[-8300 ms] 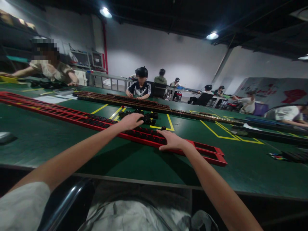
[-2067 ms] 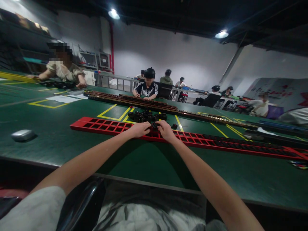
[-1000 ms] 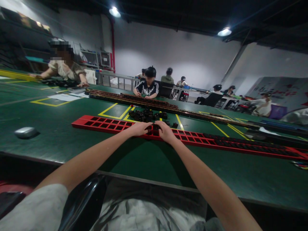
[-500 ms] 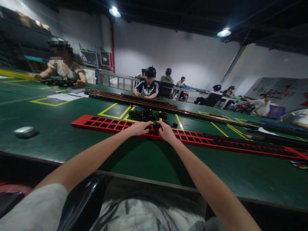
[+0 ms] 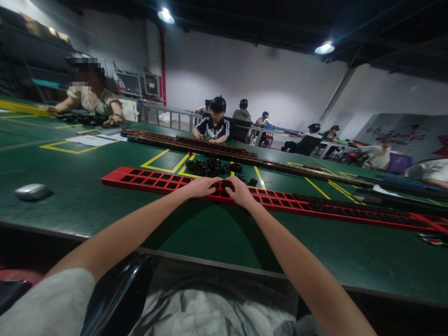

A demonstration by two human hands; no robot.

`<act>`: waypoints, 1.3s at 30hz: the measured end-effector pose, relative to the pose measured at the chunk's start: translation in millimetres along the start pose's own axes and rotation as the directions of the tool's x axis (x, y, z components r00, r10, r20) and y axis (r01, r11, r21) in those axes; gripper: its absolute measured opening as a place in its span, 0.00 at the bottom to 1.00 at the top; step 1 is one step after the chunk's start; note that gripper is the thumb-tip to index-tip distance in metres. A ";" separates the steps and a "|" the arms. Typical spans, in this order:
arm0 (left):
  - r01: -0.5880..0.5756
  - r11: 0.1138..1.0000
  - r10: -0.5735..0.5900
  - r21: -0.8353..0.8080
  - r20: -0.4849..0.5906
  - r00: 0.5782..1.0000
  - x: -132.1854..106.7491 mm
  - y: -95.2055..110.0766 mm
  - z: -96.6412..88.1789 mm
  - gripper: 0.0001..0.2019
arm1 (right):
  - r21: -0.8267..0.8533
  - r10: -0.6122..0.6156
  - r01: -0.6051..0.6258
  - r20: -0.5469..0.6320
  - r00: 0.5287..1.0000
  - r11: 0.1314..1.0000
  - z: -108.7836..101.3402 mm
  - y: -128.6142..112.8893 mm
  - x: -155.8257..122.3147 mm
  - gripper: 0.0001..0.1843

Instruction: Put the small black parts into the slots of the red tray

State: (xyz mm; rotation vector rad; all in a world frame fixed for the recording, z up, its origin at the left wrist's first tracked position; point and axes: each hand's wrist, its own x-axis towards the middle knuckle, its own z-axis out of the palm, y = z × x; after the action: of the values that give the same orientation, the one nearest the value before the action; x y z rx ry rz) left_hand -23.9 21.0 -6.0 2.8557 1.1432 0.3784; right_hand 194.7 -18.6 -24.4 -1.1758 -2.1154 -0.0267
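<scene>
A long red slotted frame (image 5: 115, 176) lies across the green table in front of me. Over its middle, my left hand (image 5: 204, 187) and my right hand (image 5: 240, 192) curl toward each other, thumbs and fingers closed about a small black part (image 5: 226, 185). Fingers partly cover this part, and whether it sits fully in a slot cannot be made out. Just behind my fingers is a loose pile of small black parts (image 5: 210, 166). Slots toward the frame's right end hold rows of similar black pieces (image 5: 350, 208).
Long dark brown strips (image 5: 196, 145) lie beyond the pile. A grey computer mouse (image 5: 32, 192) rests at the left, with paper sheets (image 5: 84, 140) farther back. Coloured objects (image 5: 433, 240) sit at the right. Co-workers sit across the table and at the far benches.
My hands have drawn slightly closer together around the small black part, which shows a little lower between them. The whole view has shifted slightly.
</scene>
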 end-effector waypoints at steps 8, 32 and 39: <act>-0.008 1.000 0.008 -0.003 0.008 1.000 0.8 0.4 -0.4 0.28 | 0.034 -0.014 0.016 -0.049 0.999 0.999 4.8 9.2 1.4 0.17; -0.008 1.000 0.008 0.001 0.019 1.000 -0.9 1.7 -2.6 0.25 | 0.013 0.018 -0.018 -0.041 0.999 1.000 2.5 8.2 2.2 0.12; 0.001 1.000 -0.001 0.010 0.015 1.000 -1.3 1.8 -2.2 0.25 | 0.018 0.055 -0.054 -0.044 0.998 0.998 5.1 10.6 2.4 0.11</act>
State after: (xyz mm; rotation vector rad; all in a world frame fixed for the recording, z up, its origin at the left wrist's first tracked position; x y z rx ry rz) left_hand -24.1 18.7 -3.9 2.8613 1.1469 0.3518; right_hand 198.9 -8.8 -30.0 -1.2116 -2.0405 -0.0107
